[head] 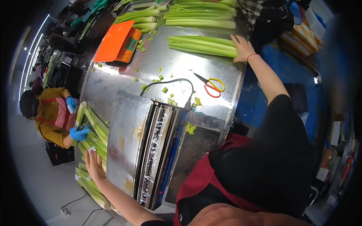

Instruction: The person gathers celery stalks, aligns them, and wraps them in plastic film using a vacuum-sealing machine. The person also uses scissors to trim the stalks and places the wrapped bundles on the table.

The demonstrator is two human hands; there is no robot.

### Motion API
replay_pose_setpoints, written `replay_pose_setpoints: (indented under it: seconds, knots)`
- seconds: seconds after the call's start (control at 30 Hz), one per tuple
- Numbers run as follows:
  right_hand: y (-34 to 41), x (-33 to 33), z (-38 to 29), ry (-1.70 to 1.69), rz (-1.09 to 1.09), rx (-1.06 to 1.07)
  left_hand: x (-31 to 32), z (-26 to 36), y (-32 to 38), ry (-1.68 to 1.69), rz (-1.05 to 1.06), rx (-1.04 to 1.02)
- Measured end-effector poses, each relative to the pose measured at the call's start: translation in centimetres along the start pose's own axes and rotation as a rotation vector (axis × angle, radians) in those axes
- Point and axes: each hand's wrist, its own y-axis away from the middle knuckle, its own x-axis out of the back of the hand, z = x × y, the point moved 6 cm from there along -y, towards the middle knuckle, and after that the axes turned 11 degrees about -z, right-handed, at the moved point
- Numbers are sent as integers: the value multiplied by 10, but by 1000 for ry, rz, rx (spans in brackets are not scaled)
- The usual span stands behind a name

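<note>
My right hand (243, 48) is at the near end of a loose celery bunch (202, 46), touching it with spread fingers, not closed around it. At the lower left, my left hand (95, 166) hangs open with its fingers apart and nothing in it. Beside and under it are labelled celery bundles (94, 147), apparently wrapped in clear film. Between my arms stands a film-wrapping sealer (158, 152) with a metal plate (127, 141). Red-and-yellow-handled scissors (212, 84) lie on the steel table (175, 66).
An orange scale (128, 46) with an orange tray (114, 42) stands on the table's far side. More celery (200, 15) is piled behind. A black power cord (169, 81) curves among celery scraps (165, 89). Across the table, a blue-gloved person (56, 113) handles the bundles.
</note>
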Motion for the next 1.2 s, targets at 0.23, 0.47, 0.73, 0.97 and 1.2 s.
replay_pose_setpoints:
  seconds: [0.23,0.47,0.73,0.97,1.2]
  knots:
    - [3,-5,-14,-75,-296,12,-31,27,136,100,-53,-148]
    - [49,-73,-61,-1539,-838,-74,-117,8,200,263,-73,-120]
    - [170,-1,-150,-1786,-749,290,-295,-22,205,262,-770,58]
    - [239,99,-257,-929,-45,884,-303,23,198,533,-528,-349]
    - [252,99,-341,-1092,-307,1121,-225,-4,212,575,-105,-331]
